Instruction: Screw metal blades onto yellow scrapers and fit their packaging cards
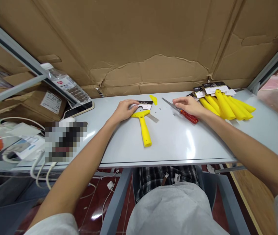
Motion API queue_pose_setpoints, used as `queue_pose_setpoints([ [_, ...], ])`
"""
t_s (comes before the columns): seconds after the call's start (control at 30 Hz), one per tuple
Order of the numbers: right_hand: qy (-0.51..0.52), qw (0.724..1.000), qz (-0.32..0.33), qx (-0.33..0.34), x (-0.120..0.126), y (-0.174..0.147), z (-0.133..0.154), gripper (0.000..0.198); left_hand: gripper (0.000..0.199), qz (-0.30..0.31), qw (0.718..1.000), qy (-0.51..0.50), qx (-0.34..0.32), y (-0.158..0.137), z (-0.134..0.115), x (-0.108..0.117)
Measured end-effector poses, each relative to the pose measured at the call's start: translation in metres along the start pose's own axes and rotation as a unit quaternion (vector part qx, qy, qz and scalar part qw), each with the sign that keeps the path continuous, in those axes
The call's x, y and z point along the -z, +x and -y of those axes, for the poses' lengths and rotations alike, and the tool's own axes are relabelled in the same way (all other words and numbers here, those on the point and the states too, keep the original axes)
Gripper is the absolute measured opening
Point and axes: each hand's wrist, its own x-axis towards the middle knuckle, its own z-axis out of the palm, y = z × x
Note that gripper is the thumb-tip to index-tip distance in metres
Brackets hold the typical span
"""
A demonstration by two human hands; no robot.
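Note:
A yellow scraper, with a wide head and round handle, lies on the grey-white table. My left hand rests at the left end of its head, fingers loosely bent and thumb apart. Beside those fingertips is a black-and-white card. A flat metal blade lies right of the scraper head, with a small yellow plastic piece behind it. My right hand rests by a red-handled screwdriver, fingers extended over its shaft, not wrapped round the handle. Several tiny metal bits lie between my hands.
Several yellow handles with black-and-white cards lie at the right. A phone, a water bottle and a cardboard box are at the left, near white cables. A large cardboard sheet stands behind the table.

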Motion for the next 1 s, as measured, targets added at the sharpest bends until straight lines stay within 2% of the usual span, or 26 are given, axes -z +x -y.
queue_pose_setpoints([
  [0.07, -0.044, 0.999, 0.006, 0.027, -0.001, -0.001, 0.000, 0.041, 0.041, -0.008, 1.000, 0.011, 0.005, 0.001, 0.002, 0.000],
  [0.13, -0.143, 0.985, 0.007, 0.099, -0.003, -0.004, 0.004, 0.040, 0.040, -0.017, 0.999, 0.021, 0.016, 0.002, 0.003, 0.001],
  [0.2, -0.263, 0.946, -0.007, 0.187, -0.007, -0.011, 0.013, 0.039, 0.038, -0.026, 0.999, 0.030, 0.027, 0.002, 0.004, 0.001],
  [0.27, -0.352, 0.902, -0.027, 0.248, -0.014, -0.019, 0.026, 0.040, 0.036, -0.033, 0.998, 0.041, 0.038, 0.002, 0.004, 0.002],
  [0.4, -0.428, 0.854, -0.020, 0.294, -0.033, -0.035, 0.047, 0.041, 0.035, -0.047, 0.995, 0.068, 0.049, 0.002, 0.001, 0.002],
  [0.57, -0.506, 0.803, 0.068, 0.309, -0.062, -0.049, 0.051, 0.044, 0.031, -0.095, 0.993, 0.058, 0.033, 0.001, -0.018, 0.006],
  [0.63, -0.517, 0.796, 0.091, 0.301, -0.069, -0.051, 0.052, 0.043, 0.031, -0.089, 0.995, 0.041, 0.030, 0.000, -0.027, 0.010],
  [0.7, -0.516, 0.802, 0.104, 0.283, -0.071, -0.052, 0.055, 0.042, 0.032, -0.053, 0.998, 0.023, 0.029, -0.002, -0.035, 0.015],
  [0.83, -0.513, 0.822, 0.114, 0.220, -0.064, -0.049, 0.059, 0.042, 0.041, 0.072, 0.997, 0.024, 0.016, -0.006, -0.042, 0.030],
  [1.0, -0.515, 0.835, 0.114, 0.158, -0.048, -0.044, 0.062, 0.034, 0.056, 0.199, 0.980, 0.026, 0.020, -0.009, -0.045, 0.049],
])
